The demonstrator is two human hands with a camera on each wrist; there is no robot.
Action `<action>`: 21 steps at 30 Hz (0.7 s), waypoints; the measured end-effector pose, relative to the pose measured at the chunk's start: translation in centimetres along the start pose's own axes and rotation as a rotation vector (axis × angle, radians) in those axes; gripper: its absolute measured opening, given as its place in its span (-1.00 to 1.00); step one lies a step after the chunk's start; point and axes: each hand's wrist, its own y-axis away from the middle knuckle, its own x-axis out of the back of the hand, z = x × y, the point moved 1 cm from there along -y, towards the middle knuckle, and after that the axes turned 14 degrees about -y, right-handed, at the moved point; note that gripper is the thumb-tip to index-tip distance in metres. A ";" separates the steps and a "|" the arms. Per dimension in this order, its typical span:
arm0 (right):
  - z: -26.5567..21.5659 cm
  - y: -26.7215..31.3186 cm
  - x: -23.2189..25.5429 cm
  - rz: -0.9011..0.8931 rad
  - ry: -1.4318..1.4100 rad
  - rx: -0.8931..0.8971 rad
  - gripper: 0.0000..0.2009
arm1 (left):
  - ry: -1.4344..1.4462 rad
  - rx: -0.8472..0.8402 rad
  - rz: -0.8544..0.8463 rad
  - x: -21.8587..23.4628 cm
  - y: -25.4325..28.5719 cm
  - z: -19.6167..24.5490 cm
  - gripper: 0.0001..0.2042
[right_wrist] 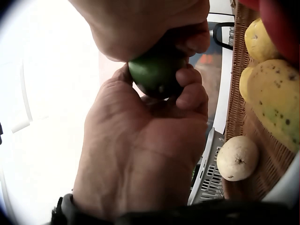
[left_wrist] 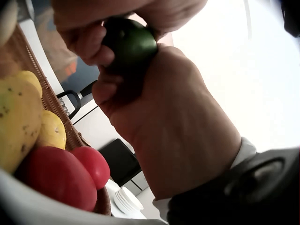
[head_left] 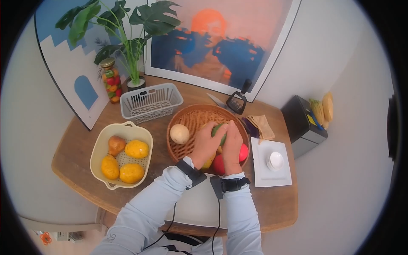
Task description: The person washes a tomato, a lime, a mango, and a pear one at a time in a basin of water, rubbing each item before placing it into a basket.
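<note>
Keeping attention on the middle of the counter (head_left: 272, 214) suits this step, so the cream plastic bin with drainage holes (head_left: 123, 161) at the far left, with its yellow and brown produce, can simply be left alone. The grey slatted plastic basket (head_left: 157, 114) behind is likewise out of the way. Next comes the round brown wicker basket (head_left: 191, 121), with a round off-white fruit (head_left: 179, 134) on its left side; the elbows and cuffs are best held high enough not to nudge it.

The left hand (head_left: 205, 143) curls its thumb and fingers round one side of the glossy dark-green rounded fruit (left_wrist: 136, 44), which sits between the hands over the wicker basket, apart from the other produce. The right hand (head_left: 232, 146) wraps the opposite side, fingers bent in close. Such a smooth skin would probably slip if squeezed unevenly, so matching light pressure from both palms seems wise, and any turn should let one side support while the other shifts. Some fingertips are hidden behind the fruit, so their exact placing cannot be told.

Beneath, the large yellow fruit with dark specks (left_wrist: 16, 119) and, further right, the smooth red rounded fruit (head_left: 219, 165) could bruise if anything dropped; a low hold would soften that. The white rectangular plate (head_left: 265, 179) at right, bearing small white cups (head_left: 276, 160), calls for a careful right elbow.
</note>
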 end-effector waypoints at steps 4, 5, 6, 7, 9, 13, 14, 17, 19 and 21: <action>0.0 0.1 0.3 -0.031 0.054 0.010 -0.68 | 0.246 0.218 -0.085 0.0 0.1 -0.3 -0.58; -0.1 0.2 0.1 -0.037 0.136 0.115 -0.69 | 0.331 0.254 -0.136 0.2 0.0 -0.5 -0.63; -0.3 0.4 -0.4 -0.044 0.217 0.219 -0.70 | 0.414 0.291 -0.187 0.7 -0.2 -0.8 -0.66; -0.7 0.7 -0.9 -0.052 0.299 0.321 -0.72 | 0.498 0.330 -0.238 0.9 -0.2 -1.0 -0.69; -2.1 1.3 -2.0 -0.037 0.374 0.400 -0.72 | 0.424 0.229 -0.144 0.9 -0.3 -1.1 -0.70; 0.9 0.3 0.0 -0.109 0.639 0.529 -0.69 | 0.194 0.107 -0.039 0.6 0.2 0.9 -0.63; 1.3 0.0 0.5 -0.086 0.397 0.319 -0.68 | 0.140 0.082 -0.030 0.3 0.2 0.5 -0.63; -0.3 0.2 0.2 -0.042 0.128 0.025 -0.63 | 0.211 0.160 -0.087 -0.3 0.2 -0.5 -0.64; -0.7 0.7 -0.9 -0.045 0.334 0.298 -0.64 | 0.391 0.245 -0.132 0.1 -0.1 -0.8 -0.69; -1.5 1.1 -1.7 -0.035 0.441 0.450 -0.64 | 0.478 0.285 -0.152 0.4 -0.3 -0.7 -0.70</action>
